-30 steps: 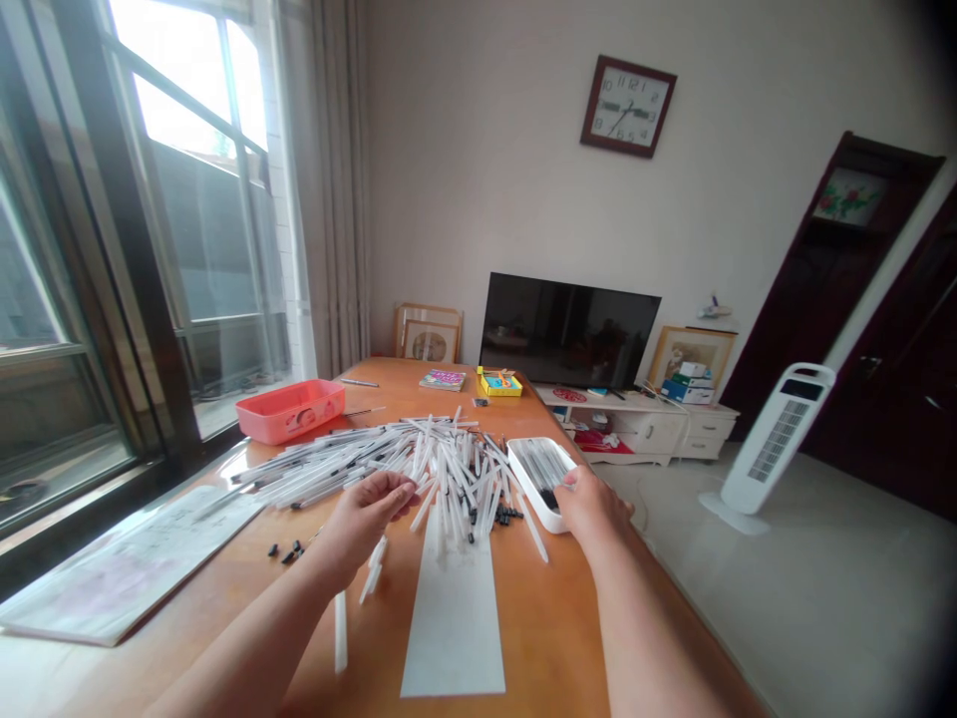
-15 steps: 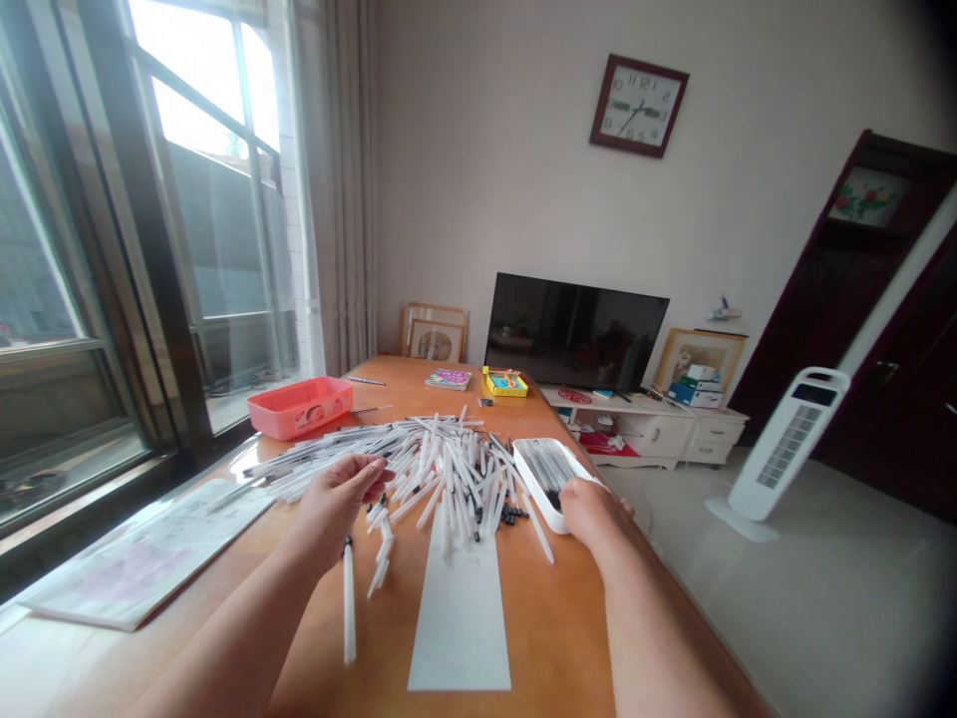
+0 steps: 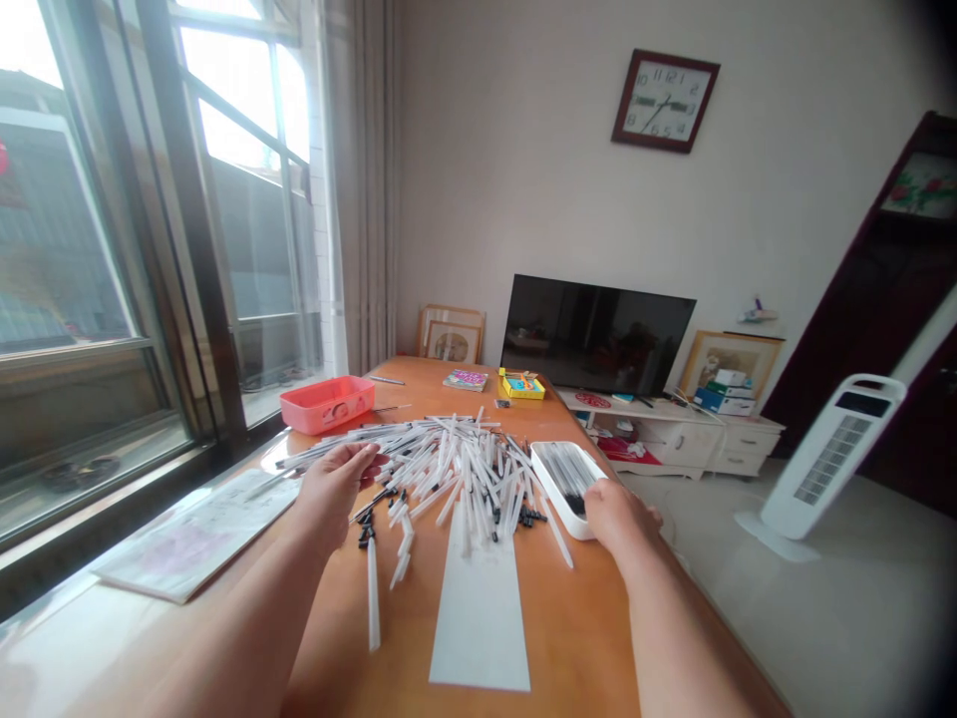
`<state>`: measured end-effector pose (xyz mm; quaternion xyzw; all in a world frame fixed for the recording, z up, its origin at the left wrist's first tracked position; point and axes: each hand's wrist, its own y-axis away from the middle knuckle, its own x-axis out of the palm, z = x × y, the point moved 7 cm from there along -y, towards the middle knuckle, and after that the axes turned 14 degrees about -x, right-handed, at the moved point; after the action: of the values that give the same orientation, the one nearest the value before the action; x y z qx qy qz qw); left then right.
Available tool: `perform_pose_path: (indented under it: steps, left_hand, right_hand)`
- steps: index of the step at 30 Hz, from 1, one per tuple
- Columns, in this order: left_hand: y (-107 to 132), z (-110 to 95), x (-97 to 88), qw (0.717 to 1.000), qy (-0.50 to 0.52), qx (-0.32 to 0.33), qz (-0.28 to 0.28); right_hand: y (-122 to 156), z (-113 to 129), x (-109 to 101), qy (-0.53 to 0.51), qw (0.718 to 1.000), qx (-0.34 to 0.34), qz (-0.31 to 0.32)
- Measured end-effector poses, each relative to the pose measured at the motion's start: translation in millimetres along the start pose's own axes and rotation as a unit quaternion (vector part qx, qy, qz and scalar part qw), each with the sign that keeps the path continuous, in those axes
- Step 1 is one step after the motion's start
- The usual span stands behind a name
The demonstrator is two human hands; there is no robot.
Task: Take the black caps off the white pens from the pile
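Observation:
A large heap of white pen barrels (image 3: 449,459) covers the middle of the orange wooden table (image 3: 568,638). My left hand (image 3: 333,484) rests at the heap's left edge, fingers curled over some barrels; whether it grips any is unclear. Small black caps (image 3: 366,534) lie just below it, and a single loose barrel (image 3: 372,608) lies nearer me. My right hand (image 3: 620,519) sits at the near end of a white oblong tray (image 3: 557,479) that holds dark pens; its fingers are bent against the tray's rim.
A white paper strip (image 3: 478,618) lies before me. A pink tub (image 3: 327,403) stands at the far left by the window. A printed sheet (image 3: 201,529) lies left. A book (image 3: 465,379) and a yellow box (image 3: 521,385) sit at the table's far end. The table's right edge drops to floor with a white fan (image 3: 829,459).
My left hand has drawn back leftward from the heap's middle to its left edge. The view has swung left. My right hand has stayed at the tray.

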<state>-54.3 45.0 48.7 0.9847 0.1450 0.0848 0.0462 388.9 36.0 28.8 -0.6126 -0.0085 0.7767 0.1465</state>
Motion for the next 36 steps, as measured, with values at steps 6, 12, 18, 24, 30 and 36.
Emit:
perform_pose_path:
  steps: [6, 12, 18, 24, 30, 36]
  left_hand:
    - [-4, -4, -14.4, 0.999, -0.018, 0.002, -0.038]
    - [-6, -1, -12.7, 0.994, -0.093, 0.018, -0.052]
    - [-10, 11, -0.8, 0.961, -0.264, 0.075, -0.043]
    - [-10, 21, 6.8, 0.897, -0.425, 0.115, -0.035]
    - [-3, 26, 26.5, 0.858, -0.491, 0.148, 0.000]
    - [0, 27, 34.4, 0.834, -0.527, 0.163, 0.001]
  right_hand:
    - [15, 24, -29, -0.002, 0.991, -0.063, -0.117]
    - [40, 76, -31, -0.149, 0.945, -0.213, -0.201]
    - [62, 119, -15, -0.184, 0.920, -0.311, -0.153]
    - [70, 134, 2, -0.172, 0.922, -0.332, -0.098]
    - [70, 134, 8, -0.182, 0.925, -0.325, -0.076]
    - [71, 137, 5, -0.186, 0.925, -0.325, -0.072]
